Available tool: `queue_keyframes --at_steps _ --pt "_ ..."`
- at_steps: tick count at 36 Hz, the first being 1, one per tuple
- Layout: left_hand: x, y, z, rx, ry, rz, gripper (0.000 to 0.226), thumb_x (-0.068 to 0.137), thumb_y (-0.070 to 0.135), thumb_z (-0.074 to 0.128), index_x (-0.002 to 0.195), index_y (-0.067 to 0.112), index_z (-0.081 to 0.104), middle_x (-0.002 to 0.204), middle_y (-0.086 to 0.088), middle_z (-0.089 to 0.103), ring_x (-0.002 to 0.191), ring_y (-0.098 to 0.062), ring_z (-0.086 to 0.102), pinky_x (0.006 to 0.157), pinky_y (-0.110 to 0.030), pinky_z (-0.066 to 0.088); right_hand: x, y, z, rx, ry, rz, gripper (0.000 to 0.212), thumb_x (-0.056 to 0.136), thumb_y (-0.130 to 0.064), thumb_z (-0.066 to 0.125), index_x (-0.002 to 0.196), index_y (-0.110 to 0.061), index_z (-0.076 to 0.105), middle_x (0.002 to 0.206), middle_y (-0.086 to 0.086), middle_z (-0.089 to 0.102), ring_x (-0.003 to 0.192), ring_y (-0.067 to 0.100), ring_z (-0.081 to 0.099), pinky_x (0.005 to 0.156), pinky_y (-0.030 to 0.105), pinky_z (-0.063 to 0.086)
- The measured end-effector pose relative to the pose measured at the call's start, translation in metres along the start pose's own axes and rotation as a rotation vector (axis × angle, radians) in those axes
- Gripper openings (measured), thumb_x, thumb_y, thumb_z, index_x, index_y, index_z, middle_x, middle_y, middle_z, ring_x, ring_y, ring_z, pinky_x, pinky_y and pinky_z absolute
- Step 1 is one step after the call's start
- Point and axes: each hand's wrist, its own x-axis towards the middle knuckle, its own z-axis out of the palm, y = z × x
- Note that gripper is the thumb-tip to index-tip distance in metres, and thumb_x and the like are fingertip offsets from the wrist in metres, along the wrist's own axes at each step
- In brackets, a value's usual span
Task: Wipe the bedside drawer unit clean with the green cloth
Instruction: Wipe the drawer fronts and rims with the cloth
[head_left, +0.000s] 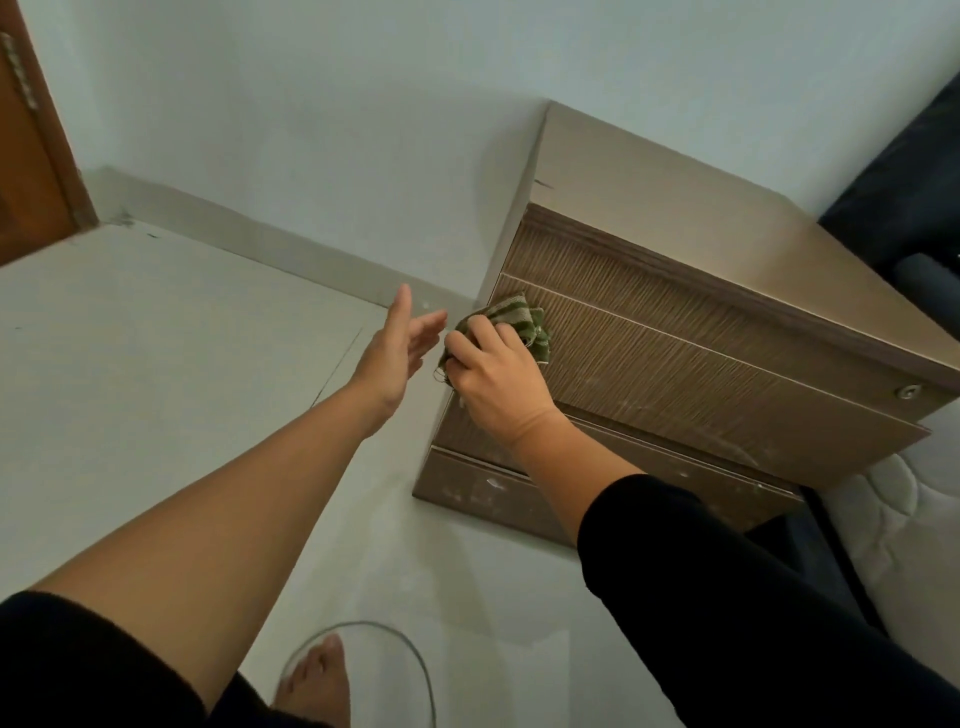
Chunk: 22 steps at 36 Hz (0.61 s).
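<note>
Bedside drawer unit (675, 332) against wall, at 3 o'clock. Mattress (893, 519) at 4, wooden door (31, 171) at 10. Right hand (493, 374) curled, gripping green cloth (519, 322) on drawer front. Left hand (397, 348) empty, fingers straight. Clear bowl (358, 675) at 6.

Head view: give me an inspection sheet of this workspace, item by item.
Surface: brown wood-grain bedside drawer unit, pale smudges on the lower drawer fronts, round metal lock at the right.
Job's things: green striped cloth, bunched, pressed against the upper drawer front at its left edge.
Clutter: clear glass bowl on the floor, a bare foot seen through it.
Grip: right hand grips the cloth; left hand open, fingers straight, touching nothing.
Cables: nothing seen.
Surroundings: pale wall, pale tiled floor, brown wooden door, white quilted mattress.
</note>
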Motion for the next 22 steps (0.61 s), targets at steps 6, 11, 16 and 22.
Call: queue_keyframes --at_steps 6,11,16,22 --pt "-0.005 -0.002 0.016 0.096 -0.030 0.010 0.088 0.068 0.083 0.020 0.128 0.030 0.057 0.135 0.001 0.056 0.127 -0.014 0.048 0.113 -0.039 0.031 -0.007 0.006 0.004 0.066 0.023 -0.064 0.032 0.081 -0.010 0.042 0.072 -0.011 0.072 0.082 0.004 0.063 0.090 0.025 0.038 0.072 0.033 0.030" --pt "-0.009 -0.005 0.027 0.170 0.019 0.046 0.084 0.069 0.082 0.018 0.125 0.034 0.059 0.133 0.002 0.057 0.126 -0.015 0.049 0.112 -0.041 0.033 -0.017 0.017 0.005 0.086 -0.002 -0.121 0.035 0.079 -0.012 0.038 0.073 -0.010 0.073 0.084 0.005 0.065 0.091 0.026 0.037 0.073 0.034 0.029" --pt "-0.014 -0.007 0.039 0.244 0.041 0.051 0.088 0.072 0.080 0.016 0.136 0.029 0.048 0.140 0.005 0.050 0.131 -0.013 0.044 0.114 -0.039 0.030 -0.032 0.026 0.003 0.105 -0.030 -0.123 0.039 0.079 -0.013 0.036 0.068 -0.010 0.073 0.082 0.002 0.067 0.088 0.024 0.036 0.072 0.033 0.028" --pt "-0.026 -0.012 0.056 0.310 0.138 0.068 0.067 0.090 0.064 0.022 0.141 0.026 0.042 0.145 -0.002 0.045 0.133 -0.020 0.041 0.114 -0.040 0.029 -0.042 0.033 0.001 0.102 -0.036 -0.113 0.036 0.078 -0.016 0.041 0.063 -0.012 0.073 0.086 0.000 0.070 0.089 0.023 0.036 0.071 0.032 0.027"
